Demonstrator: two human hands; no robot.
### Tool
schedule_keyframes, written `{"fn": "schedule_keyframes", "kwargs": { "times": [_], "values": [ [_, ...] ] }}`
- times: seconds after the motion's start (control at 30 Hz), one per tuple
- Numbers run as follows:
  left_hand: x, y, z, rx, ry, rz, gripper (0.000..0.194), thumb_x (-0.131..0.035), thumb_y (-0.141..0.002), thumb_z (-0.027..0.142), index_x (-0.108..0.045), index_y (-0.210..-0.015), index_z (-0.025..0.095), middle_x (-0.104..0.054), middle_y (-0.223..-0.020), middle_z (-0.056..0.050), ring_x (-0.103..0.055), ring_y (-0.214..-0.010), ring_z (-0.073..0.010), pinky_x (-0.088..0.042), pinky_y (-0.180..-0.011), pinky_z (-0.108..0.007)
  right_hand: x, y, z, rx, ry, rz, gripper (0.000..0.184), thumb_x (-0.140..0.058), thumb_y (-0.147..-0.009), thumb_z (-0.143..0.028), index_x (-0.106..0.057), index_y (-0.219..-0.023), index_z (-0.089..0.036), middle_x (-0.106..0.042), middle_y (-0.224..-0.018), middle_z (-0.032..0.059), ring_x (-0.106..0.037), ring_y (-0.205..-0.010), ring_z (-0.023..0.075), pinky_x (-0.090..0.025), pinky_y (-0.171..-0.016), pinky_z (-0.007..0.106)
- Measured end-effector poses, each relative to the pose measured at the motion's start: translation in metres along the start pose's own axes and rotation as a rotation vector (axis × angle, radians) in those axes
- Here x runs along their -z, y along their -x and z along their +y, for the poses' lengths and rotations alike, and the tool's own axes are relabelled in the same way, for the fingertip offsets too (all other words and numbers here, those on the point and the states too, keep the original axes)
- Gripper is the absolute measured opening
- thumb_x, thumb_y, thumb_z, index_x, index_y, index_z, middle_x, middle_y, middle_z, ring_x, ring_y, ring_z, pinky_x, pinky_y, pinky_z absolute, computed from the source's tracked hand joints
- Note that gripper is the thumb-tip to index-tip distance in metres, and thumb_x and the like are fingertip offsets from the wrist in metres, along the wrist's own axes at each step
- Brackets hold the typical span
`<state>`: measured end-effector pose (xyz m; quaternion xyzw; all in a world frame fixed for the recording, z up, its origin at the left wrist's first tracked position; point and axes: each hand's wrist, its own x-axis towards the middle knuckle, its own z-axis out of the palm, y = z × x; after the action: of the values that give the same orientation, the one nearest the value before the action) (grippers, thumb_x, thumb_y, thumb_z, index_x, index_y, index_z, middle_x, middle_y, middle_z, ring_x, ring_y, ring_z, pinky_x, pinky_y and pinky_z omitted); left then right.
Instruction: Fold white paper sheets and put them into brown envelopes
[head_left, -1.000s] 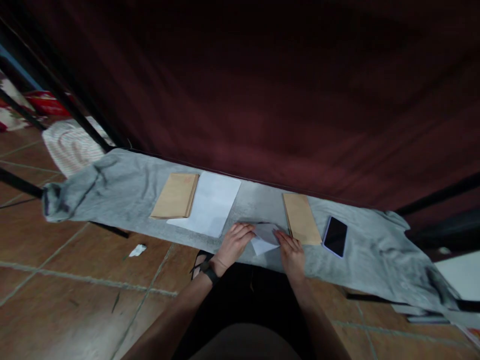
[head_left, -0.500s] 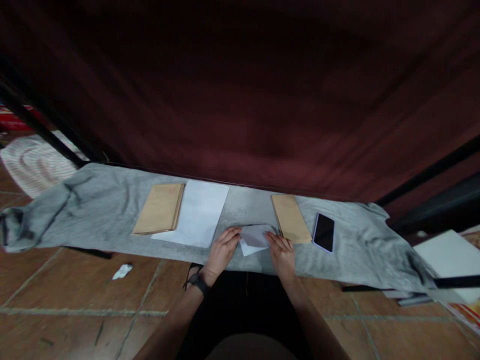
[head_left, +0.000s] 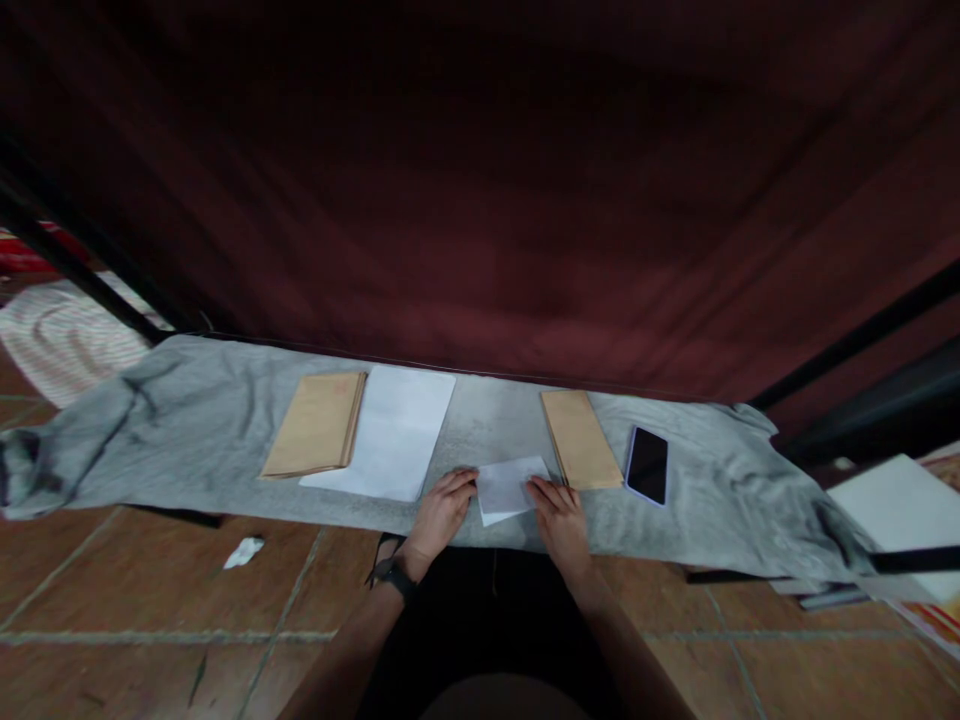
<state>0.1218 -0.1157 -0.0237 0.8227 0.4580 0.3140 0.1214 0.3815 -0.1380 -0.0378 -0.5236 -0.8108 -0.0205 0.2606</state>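
Observation:
A folded sheet of white paper (head_left: 508,487) lies on the grey cloth, close to the front edge. My left hand (head_left: 444,508), with a dark watch on its wrist, pinches the paper's left side. At the paper's right side, my right hand (head_left: 556,510) has its fingers closed on the edge. The upper layer of the sheet sits slightly askew over the lower one, which shows along the bottom. Just beyond my right hand lies a single brown envelope (head_left: 581,440).
To the left, a stack of brown envelopes (head_left: 315,425) partly overlaps white sheets of paper (head_left: 401,430). A phone (head_left: 647,465) lies to the right. The grey cloth (head_left: 202,430) covers a narrow bench before a dark red curtain (head_left: 480,250). A crumpled white scrap (head_left: 244,552) is on the tiled floor.
The paper's upper flap has come down toward me and now covers most of the lower layer. Both hands have shifted only slightly and stay at the paper's sides.

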Motion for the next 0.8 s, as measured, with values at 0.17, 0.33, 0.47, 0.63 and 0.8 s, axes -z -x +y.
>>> {"fn": "schedule_keyframes", "kwargs": {
  "times": [0.17, 0.33, 0.47, 0.63, 0.8],
  "values": [
    [-0.002, 0.000, -0.003, 0.031, 0.008, 0.003, 0.030, -0.050, -0.088, 0.003, -0.073, -0.095, 0.021, -0.072, -0.121, -0.007, -0.064, -0.118, -0.0206, -0.054, -0.102, -0.045, -0.003, 0.005, -0.003, -0.008, -0.011, -0.006, 0.051, -0.048, -0.090, -0.007, -0.059, -0.135, -0.028, -0.068, -0.129, 0.0046, -0.061, -0.110, 0.0255, -0.041, -0.101, 0.043],
    [0.001, 0.002, 0.002, 0.065, 0.040, 0.010, 0.030, -0.051, -0.084, -0.001, -0.072, -0.087, 0.020, -0.072, -0.120, -0.006, -0.064, -0.117, -0.0193, -0.054, -0.103, -0.043, -0.004, 0.010, -0.004, 0.031, -0.044, -0.026, 0.058, -0.046, -0.090, -0.010, -0.050, -0.145, -0.026, -0.063, -0.138, 0.0045, -0.060, -0.115, 0.0255, -0.042, -0.102, 0.044],
    [0.008, 0.003, 0.003, 0.049, 0.006, 0.005, 0.030, -0.053, -0.082, -0.001, -0.072, -0.087, 0.021, -0.073, -0.119, -0.005, -0.065, -0.116, -0.0200, -0.054, -0.101, -0.042, -0.004, 0.015, -0.002, 0.090, -0.042, -0.039, 0.053, -0.049, -0.090, -0.018, -0.054, -0.141, -0.031, -0.060, -0.141, 0.0033, -0.060, -0.117, 0.0261, -0.043, -0.102, 0.046],
    [0.049, -0.002, -0.027, 0.193, -0.196, 0.280, 0.035, -0.049, -0.088, 0.007, -0.068, -0.113, 0.022, -0.066, -0.130, -0.011, -0.058, -0.126, -0.0264, -0.049, -0.104, -0.053, -0.003, 0.016, -0.002, 0.113, -0.037, -0.036, 0.052, -0.052, -0.089, -0.023, -0.056, -0.139, -0.033, -0.058, -0.143, 0.0016, -0.060, -0.119, 0.0265, -0.044, -0.103, 0.046],
    [0.116, 0.004, -0.084, 0.714, -0.505, 0.435, 0.052, -0.048, -0.095, 0.033, -0.048, -0.141, 0.009, -0.040, -0.153, -0.027, -0.034, -0.145, -0.0394, -0.036, -0.110, -0.059, -0.005, 0.017, -0.003, 0.090, -0.027, -0.036, 0.050, -0.052, -0.090, -0.025, -0.056, -0.140, -0.033, -0.059, -0.142, 0.0016, -0.059, -0.121, 0.0272, -0.044, -0.103, 0.047]
  ]
}}
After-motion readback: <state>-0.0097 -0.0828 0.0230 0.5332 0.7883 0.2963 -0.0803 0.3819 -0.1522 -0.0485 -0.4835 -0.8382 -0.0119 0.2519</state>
